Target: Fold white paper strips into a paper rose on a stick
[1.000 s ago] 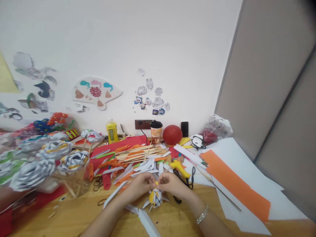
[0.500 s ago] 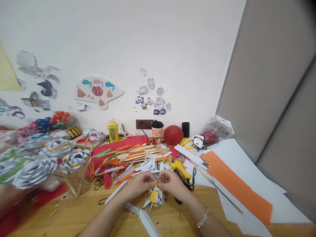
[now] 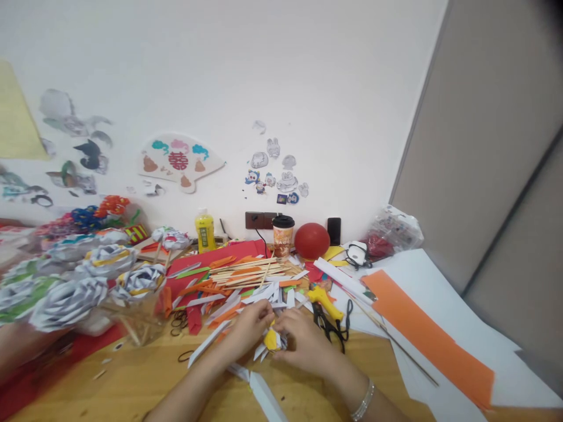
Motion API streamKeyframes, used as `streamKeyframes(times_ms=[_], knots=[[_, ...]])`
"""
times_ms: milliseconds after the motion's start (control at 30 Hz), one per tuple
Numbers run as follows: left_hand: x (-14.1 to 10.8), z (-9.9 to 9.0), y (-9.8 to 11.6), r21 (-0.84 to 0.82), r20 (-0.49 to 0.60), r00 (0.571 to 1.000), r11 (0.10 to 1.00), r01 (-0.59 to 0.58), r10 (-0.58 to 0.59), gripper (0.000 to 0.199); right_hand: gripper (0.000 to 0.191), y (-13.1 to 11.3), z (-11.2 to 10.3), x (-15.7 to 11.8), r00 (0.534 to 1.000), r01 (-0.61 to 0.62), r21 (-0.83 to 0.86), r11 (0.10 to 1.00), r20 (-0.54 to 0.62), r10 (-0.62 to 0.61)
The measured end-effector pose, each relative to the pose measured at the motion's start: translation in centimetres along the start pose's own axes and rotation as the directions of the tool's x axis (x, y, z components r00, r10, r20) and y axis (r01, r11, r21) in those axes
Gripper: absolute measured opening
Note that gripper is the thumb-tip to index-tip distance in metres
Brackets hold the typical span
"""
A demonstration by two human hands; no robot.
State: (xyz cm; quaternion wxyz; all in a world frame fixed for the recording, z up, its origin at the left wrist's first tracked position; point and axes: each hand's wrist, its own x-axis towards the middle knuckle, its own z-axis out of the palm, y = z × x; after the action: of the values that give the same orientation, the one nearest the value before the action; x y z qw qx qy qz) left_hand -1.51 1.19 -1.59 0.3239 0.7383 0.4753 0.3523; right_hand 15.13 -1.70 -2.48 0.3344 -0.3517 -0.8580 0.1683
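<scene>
A small white-and-yellow folded paper flower (image 3: 272,340) is between my two hands, low over the wooden table. My left hand (image 3: 254,326) is closed at its upper left edge, fingertips pinched together. My right hand (image 3: 301,340) curls around its right side and covers part of it. Just behind my fingers lie loose white paper strips (image 3: 275,291). A folded white strip (image 3: 266,395) rests on the table in front of the flower. Right of my right hand are a yellow glue gun (image 3: 325,302) and black-handled scissors (image 3: 329,329).
Bamboo sticks (image 3: 246,272) lie behind the strips. Along the wall stand a yellow bottle (image 3: 204,231), a paper cup (image 3: 282,237) and a red balloon (image 3: 312,240). Orange paper (image 3: 435,337) lies right. Large paper roses (image 3: 68,302) and another person's arm (image 3: 26,351) are left.
My right hand has turned inward and wrapped further over the flower, hiding more of it. The whole view has shifted slightly, so things appear a little further right.
</scene>
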Motion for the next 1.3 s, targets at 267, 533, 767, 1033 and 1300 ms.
streamKeyframes(times_ms=[267,533,767,1033,1300], knots=[[0.1,0.3,0.0,0.006,-0.025,1.0,1.0,-0.004,0.004,0.007,0.043,-0.4,0.2,0.0,0.999,-0.041,-0.054,0.998,-0.014,0.041],[0.3,0.0,-0.5,-0.021,-0.075,0.997,1.0,-0.008,0.006,0.013,0.047,-1.2,0.2,0.0,0.998,-0.007,-0.029,1.0,-0.057,0.006],[0.1,-0.7,0.3,-0.038,0.008,0.999,0.999,-0.036,0.036,0.012,0.047,-1.3,0.0,-0.1,0.997,0.017,-0.017,1.0,-0.069,-0.018],[0.0,-0.7,0.5,-0.074,0.048,0.994,0.993,-0.091,0.094,0.014,0.034,-0.6,-0.8,0.0,0.992,-0.014,0.168,0.986,-0.123,0.035],[-0.6,-0.8,1.9,0.029,0.072,0.974,0.976,-0.216,0.214,0.013,0.01,0.7,-1.2,0.6,0.957,-0.15,0.417,0.896,-0.166,0.238]])
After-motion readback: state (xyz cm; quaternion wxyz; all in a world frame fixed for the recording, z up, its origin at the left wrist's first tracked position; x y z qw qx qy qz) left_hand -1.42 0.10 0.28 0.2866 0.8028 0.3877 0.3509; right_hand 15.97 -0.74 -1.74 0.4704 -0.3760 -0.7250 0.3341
